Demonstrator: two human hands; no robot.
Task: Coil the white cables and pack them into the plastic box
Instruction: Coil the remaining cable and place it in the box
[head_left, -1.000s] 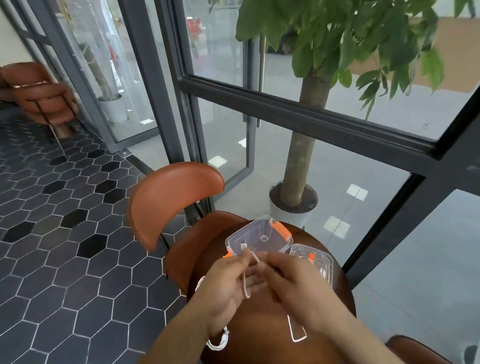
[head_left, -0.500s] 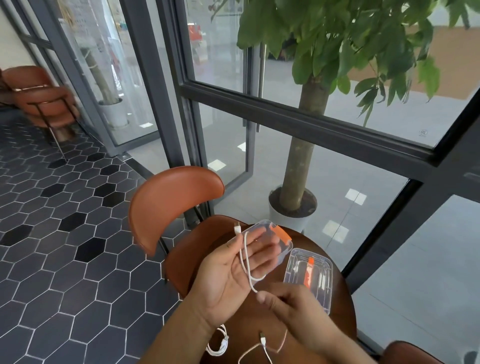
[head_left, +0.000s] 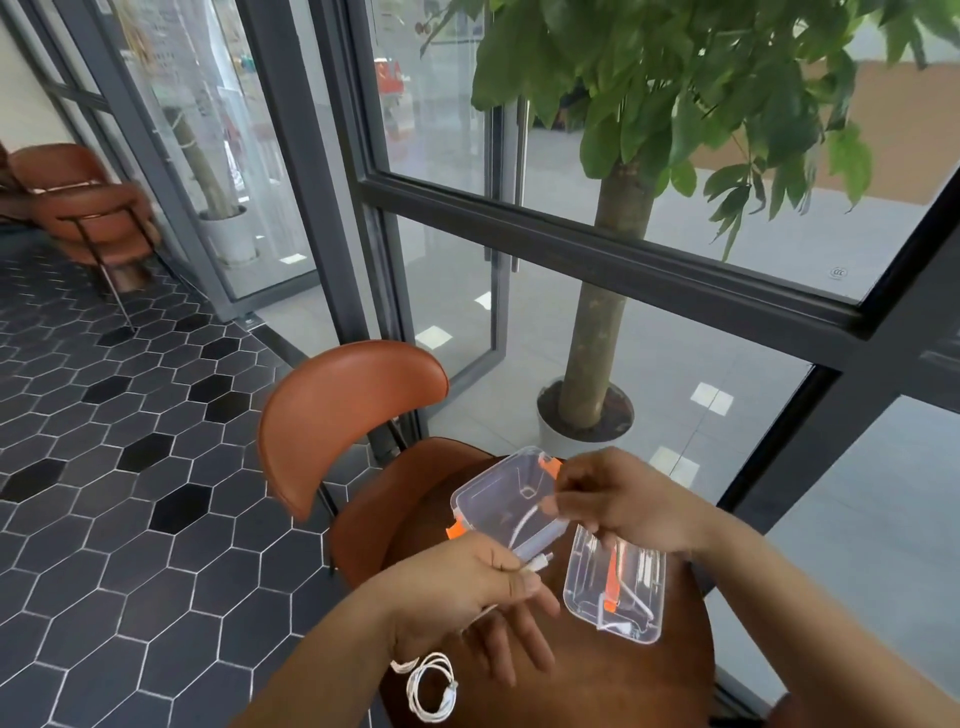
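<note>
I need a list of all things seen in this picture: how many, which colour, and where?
table: one, brown, round, bottom centre.
plastic box: one, clear with orange clips, open, far side of table.
lid: one, clear with orange part, on table right of box.
held white cable: one, white, stretched over the box.
coiled white cable: one, white, on table, near left edge.
near chair: one, orange-brown, behind table.
far chair: at least one, orange-brown, far left.
potted trees: two, brown trunks, white pots, behind the glass.
floor tiles: many, grey and black hexagons, left.
left hand: one, pinches the cable's plug.
right hand: one, pinches the cable above the box.
</note>
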